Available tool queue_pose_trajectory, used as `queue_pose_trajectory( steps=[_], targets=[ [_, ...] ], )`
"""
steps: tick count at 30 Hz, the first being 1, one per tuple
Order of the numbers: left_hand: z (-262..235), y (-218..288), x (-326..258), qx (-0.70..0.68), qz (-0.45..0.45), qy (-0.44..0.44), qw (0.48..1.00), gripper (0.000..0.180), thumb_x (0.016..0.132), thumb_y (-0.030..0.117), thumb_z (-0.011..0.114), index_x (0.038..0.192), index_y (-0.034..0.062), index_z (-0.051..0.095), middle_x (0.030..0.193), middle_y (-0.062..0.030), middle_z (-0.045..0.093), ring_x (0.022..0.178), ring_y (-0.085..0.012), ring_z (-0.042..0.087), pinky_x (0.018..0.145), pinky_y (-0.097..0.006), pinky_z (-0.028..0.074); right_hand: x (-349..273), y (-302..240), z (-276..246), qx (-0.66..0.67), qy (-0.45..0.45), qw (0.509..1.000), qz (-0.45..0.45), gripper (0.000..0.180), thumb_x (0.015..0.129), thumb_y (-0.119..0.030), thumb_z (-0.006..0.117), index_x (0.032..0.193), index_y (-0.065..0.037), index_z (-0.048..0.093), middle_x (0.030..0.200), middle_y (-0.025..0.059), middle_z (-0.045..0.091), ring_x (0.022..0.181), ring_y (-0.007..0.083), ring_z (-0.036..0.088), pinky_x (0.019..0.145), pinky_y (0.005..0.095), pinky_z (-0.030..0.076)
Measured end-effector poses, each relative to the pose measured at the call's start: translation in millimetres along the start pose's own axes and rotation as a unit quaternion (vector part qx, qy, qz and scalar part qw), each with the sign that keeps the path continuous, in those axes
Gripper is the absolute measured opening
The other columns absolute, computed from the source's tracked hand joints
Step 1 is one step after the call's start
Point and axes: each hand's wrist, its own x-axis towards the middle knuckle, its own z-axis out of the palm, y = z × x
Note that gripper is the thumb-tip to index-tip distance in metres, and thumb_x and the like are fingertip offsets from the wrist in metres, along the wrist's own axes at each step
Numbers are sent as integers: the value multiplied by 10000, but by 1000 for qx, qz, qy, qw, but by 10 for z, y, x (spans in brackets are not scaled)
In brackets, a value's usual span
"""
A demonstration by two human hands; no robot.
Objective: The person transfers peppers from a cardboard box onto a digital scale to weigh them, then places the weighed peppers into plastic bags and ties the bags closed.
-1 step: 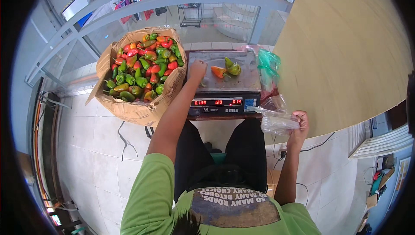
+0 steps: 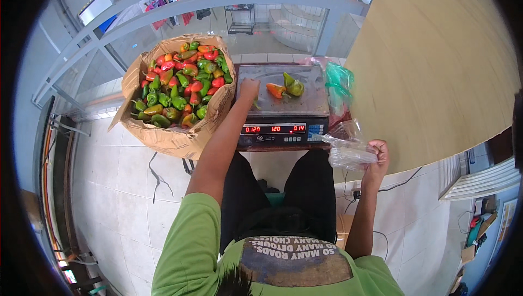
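Observation:
My left hand (image 2: pixel 250 88) is over the left side of the metal plate (image 2: pixel 261 72) of a digital scale (image 2: pixel 283 138). Its fingers are curled closed, and whatever they hold is hidden; a small greenish bit (image 2: pixel 256 104) shows just beside it. On the plate, right of this hand, lie an orange-red pepper (image 2: pixel 275 90) and green peppers (image 2: pixel 295 87), touching each other. At the right, beyond the scale's front corner, my right hand (image 2: pixel 377 161) grips a clear plastic bag (image 2: pixel 353 153), which hangs crumpled toward the scale.
A paper-lined cardboard box (image 2: pixel 163 139) heaped with red and green peppers (image 2: pixel 180 86) stands left of the scale. Green and pink plastic bags (image 2: pixel 339 79) lie at its right edge. A wooden board (image 2: pixel 425 78) fills the right. Railings (image 2: pixel 218 0) run behind; cables (image 2: pixel 158 179) lie on the floor.
My left hand has shifted very slightly down and toward the plate. The scale's lit reading has dropped a little. My right hand and the bag stay as they were.

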Motion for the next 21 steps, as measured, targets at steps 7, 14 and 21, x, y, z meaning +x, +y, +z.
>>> queue_pose_trajectory(
  steps=[7,14,21],
  targets=[
    [437,-457,255,101,-140,-108,979,367,736,243,584,1014,3,568,1100,-245,493,1026,-400,499,838,-421,438,-42,-29,89,16,-23,1000,-8,65,808,-99,540,870,-107,521,683,-42,509,564,16,431,470,161,324],
    [8,339,-193,107,-62,-68,990,451,705,212,629,1064,-38,520,1163,-270,408,986,-369,513,858,-420,429,-30,-63,-27,-6,20,1000,9,72,829,-46,512,885,-90,518,671,-36,539,531,1,419,439,154,283],
    [-1320,88,47,-208,207,24,956,229,746,51,563,973,52,596,861,-93,598,800,-219,589,731,-288,465,-41,-81,2,-7,27,1000,4,71,810,-61,519,864,-107,520,670,-58,499,530,0,401,431,156,263]
  ],
)
